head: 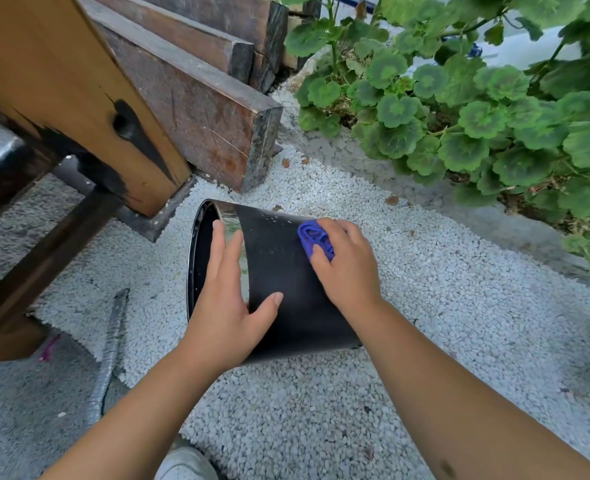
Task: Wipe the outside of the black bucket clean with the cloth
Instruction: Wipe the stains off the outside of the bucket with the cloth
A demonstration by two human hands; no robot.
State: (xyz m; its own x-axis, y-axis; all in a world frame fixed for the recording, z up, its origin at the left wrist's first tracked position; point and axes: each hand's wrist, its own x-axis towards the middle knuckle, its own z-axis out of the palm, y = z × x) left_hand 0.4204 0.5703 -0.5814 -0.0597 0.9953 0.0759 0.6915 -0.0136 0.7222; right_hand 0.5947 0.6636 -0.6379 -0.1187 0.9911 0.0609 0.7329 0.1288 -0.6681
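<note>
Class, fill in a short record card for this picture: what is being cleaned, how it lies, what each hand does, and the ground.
Item: black bucket
Position: on its side, open end towards the left
Left hand: flat on the bucket, steadying it
Right hand: presses a blue cloth on the bucket's outside
Marks: pale specks near the cloth
Ground: white gravel

No writing, label, brand or number can be read anywhere in the view. The black bucket (286,289) shows only pale specks on its side, and the wooden beams (196,109) behind it carry scratches and stains, not letters.
</note>
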